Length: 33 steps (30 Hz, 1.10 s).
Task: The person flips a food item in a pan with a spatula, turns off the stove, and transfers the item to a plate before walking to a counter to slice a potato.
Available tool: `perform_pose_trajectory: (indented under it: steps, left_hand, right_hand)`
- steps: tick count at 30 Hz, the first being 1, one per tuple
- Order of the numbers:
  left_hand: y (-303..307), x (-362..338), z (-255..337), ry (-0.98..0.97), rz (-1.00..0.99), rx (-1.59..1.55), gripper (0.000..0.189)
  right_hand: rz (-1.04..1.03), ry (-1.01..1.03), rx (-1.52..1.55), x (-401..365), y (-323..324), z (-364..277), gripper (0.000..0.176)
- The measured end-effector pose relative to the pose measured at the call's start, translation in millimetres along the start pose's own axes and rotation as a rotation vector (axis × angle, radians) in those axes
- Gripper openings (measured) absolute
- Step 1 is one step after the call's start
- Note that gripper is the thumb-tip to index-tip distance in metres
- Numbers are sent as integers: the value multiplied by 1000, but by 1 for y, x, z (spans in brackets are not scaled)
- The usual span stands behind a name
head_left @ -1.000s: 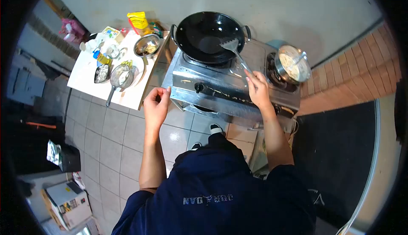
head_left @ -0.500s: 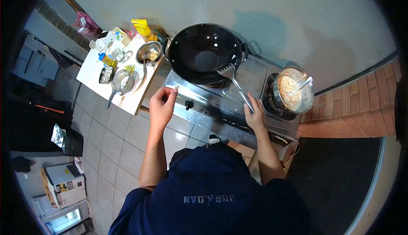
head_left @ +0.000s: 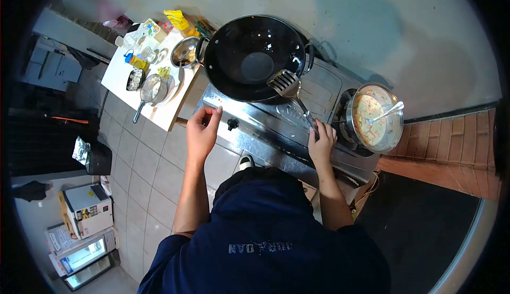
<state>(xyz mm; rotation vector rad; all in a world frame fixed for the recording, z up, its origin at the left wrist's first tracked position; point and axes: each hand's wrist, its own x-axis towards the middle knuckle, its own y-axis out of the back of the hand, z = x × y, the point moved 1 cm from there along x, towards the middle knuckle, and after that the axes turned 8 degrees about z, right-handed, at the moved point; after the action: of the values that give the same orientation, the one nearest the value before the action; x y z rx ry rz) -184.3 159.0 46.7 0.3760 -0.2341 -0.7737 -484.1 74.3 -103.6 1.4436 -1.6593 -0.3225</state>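
My right hand (head_left: 322,144) is wrapped round the dark handle of a metal slotted spatula (head_left: 286,84). The spatula's head hangs at the near right rim of a large black wok (head_left: 258,66), which stands on the steel stove with a thin wet sheen inside. My left hand (head_left: 203,125) hovers over the stove's front left edge, thumb and fingers curled together; whatever they may pinch is too small to make out. Close to it is a black stove knob (head_left: 232,124). Right of my right hand sits a bowl of pale batter with orange bits (head_left: 369,118), a spoon (head_left: 390,111) leaning in it.
On the white table (head_left: 121,84) at left are a sieve (head_left: 154,88), a steel bowl (head_left: 184,51), a small black dish (head_left: 135,79), a yellow bottle (head_left: 139,63) and a yellow pouch (head_left: 178,20). A wall rises behind the stove; a brick ledge (head_left: 441,158) lies right.
The view has shifted slightly. The spatula's head has turned, showing its slotted face more broadly, still at the wok's near right rim. My left hand has stayed nearly in place.
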Motion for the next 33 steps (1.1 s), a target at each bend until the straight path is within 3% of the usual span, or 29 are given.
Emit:
perform_pose_trajectory:
  steps: [5, 8, 12, 18, 27, 33]
  left_hand:
    - [9, -1, -7, 35, 53, 13, 24]
    - [8, 2, -18, 45, 66, -7, 24]
    - [12, 6, -21, 43, 70, 0, 24]
    - [51, 2, -36, 92, 198, -34, 24]
    - [192, -22, -83, 166, 575, -60, 34]
    - [320, -62, -154, 212, 767, -11, 33]
  right_hand:
    - [134, 10, -132, -1, 4, -27, 37]
    - [258, 193, -68, -6, 5, -37, 26]
    - [174, 338, 270, -6, 6, -57, 20]
    - [49, 425, 526, 3, -9, -117, 23]
    - [-199, 722, 768, -5, -58, -259, 18]
    - [-440, 743, 915, -52, -122, -367, 13]
